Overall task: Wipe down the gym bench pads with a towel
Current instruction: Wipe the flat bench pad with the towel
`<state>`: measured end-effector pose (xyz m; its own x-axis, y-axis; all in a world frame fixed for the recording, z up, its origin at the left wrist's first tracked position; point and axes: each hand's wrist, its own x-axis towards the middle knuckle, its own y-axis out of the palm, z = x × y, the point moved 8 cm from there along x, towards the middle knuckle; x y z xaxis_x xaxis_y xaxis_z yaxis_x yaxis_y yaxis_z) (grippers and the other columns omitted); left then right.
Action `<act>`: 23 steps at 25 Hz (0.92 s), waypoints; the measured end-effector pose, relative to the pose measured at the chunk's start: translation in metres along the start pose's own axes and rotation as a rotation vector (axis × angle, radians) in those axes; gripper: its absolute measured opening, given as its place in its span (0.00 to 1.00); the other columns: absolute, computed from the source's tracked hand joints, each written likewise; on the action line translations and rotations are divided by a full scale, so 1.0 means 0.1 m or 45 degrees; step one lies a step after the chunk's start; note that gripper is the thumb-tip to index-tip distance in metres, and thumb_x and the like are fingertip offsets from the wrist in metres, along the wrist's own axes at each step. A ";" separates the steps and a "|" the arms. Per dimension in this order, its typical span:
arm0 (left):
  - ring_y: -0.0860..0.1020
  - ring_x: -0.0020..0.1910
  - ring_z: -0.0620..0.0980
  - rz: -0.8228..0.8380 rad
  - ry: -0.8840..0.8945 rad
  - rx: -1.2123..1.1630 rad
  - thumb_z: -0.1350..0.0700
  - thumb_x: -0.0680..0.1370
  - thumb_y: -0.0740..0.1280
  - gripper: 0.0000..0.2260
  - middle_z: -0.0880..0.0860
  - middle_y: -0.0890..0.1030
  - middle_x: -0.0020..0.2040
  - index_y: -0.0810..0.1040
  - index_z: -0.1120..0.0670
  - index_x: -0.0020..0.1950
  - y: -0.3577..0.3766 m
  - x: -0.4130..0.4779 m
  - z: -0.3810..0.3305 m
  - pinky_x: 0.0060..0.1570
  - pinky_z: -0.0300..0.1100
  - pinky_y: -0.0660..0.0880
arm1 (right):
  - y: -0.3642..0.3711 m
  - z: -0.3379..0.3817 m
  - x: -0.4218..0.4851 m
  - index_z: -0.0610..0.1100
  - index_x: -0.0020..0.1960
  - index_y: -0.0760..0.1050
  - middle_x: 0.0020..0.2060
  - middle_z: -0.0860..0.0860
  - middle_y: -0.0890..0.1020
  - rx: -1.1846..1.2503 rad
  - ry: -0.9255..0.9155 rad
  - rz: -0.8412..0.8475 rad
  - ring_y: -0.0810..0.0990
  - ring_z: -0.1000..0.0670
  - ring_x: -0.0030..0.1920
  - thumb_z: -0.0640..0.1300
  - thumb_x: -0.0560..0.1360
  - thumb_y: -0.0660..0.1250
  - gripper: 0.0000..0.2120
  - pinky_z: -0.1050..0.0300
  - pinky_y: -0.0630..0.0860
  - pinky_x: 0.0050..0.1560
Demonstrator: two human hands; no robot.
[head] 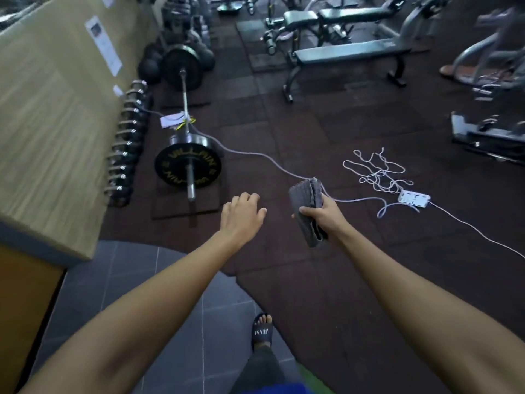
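grey folded towel (308,211) gripped in right hand (324,213), left hand (241,214) empty, two benches (349,52)

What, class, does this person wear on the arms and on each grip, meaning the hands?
Nothing that shows. The left forearm and right forearm are bare, with no sleeves in view. The left grip and right grip are bare hands, with no gloves, rings, watch or wristbands visible.

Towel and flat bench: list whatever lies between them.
The right hand grips the towel. Between it and the flat bench, a white cable crosses the rubber floor, with its loose tangle and a power strip off to the right. Nothing upright blocks the way.
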<state>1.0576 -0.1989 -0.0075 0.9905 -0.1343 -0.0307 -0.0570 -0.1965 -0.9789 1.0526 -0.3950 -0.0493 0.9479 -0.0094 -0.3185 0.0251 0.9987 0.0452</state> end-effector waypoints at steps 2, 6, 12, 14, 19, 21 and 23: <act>0.73 0.64 0.55 -0.006 0.086 0.004 0.46 0.82 0.59 0.20 0.53 0.75 0.66 0.70 0.53 0.71 -0.08 0.61 -0.07 0.62 0.51 0.70 | -0.14 0.23 0.46 0.32 0.62 0.71 0.47 0.36 0.81 0.001 -0.029 -0.087 0.84 0.42 0.37 0.26 0.74 0.65 0.17 0.46 0.82 0.45; 0.73 0.64 0.56 0.021 0.186 0.034 0.46 0.81 0.59 0.19 0.53 0.75 0.65 0.71 0.53 0.69 -0.15 1.70 -0.27 0.61 0.51 0.69 | -0.42 0.62 1.25 0.38 0.59 0.72 0.47 0.39 0.82 0.038 -0.051 -0.214 0.84 0.45 0.36 0.26 0.75 0.65 0.15 0.49 0.82 0.44; 0.73 0.64 0.57 0.081 0.313 0.073 0.46 0.81 0.59 0.19 0.54 0.75 0.65 0.71 0.53 0.69 0.06 3.41 -0.76 0.61 0.52 0.69 | -1.05 0.92 2.68 0.39 0.58 0.72 0.46 0.40 0.81 0.067 -0.033 -0.350 0.84 0.50 0.32 0.25 0.75 0.64 0.16 0.58 0.82 0.38; 0.73 0.63 0.57 0.092 0.324 0.080 0.46 0.81 0.59 0.18 0.54 0.76 0.65 0.72 0.53 0.68 0.17 4.05 -0.94 0.61 0.52 0.69 | -1.32 1.01 3.25 0.39 0.58 0.72 0.46 0.40 0.81 0.087 -0.027 -0.368 0.84 0.51 0.32 0.25 0.74 0.64 0.16 0.58 0.82 0.37; 0.73 0.63 0.57 0.116 0.277 0.047 0.46 0.81 0.59 0.18 0.54 0.76 0.64 0.73 0.53 0.67 0.24 5.69 -1.46 0.60 0.52 0.70 | -2.06 1.55 4.76 0.38 0.58 0.72 0.46 0.39 0.81 0.006 -0.002 -0.354 0.84 0.52 0.30 0.26 0.74 0.64 0.15 0.60 0.81 0.35; 0.73 0.63 0.57 0.108 0.265 0.048 0.46 0.81 0.59 0.18 0.54 0.76 0.64 0.73 0.53 0.67 0.18 6.27 -1.64 0.60 0.52 0.70 | -2.31 1.82 5.29 0.38 0.57 0.72 0.46 0.38 0.81 -0.021 -0.002 -0.363 0.84 0.53 0.30 0.25 0.74 0.64 0.15 0.59 0.82 0.35; 0.73 0.63 0.57 0.113 0.257 0.038 0.46 0.81 0.59 0.18 0.54 0.76 0.64 0.72 0.52 0.67 0.13 6.86 -1.79 0.60 0.52 0.70 | -2.51 2.08 5.81 0.38 0.57 0.72 0.45 0.38 0.81 -0.052 0.015 -0.371 0.84 0.53 0.29 0.26 0.74 0.65 0.15 0.59 0.81 0.35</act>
<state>1.7143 -0.4672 -0.0050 0.9363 -0.3422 -0.0789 -0.1361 -0.1466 -0.9798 1.6632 -0.6618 -0.0484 0.8987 -0.2961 -0.3234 0.2829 0.9551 -0.0883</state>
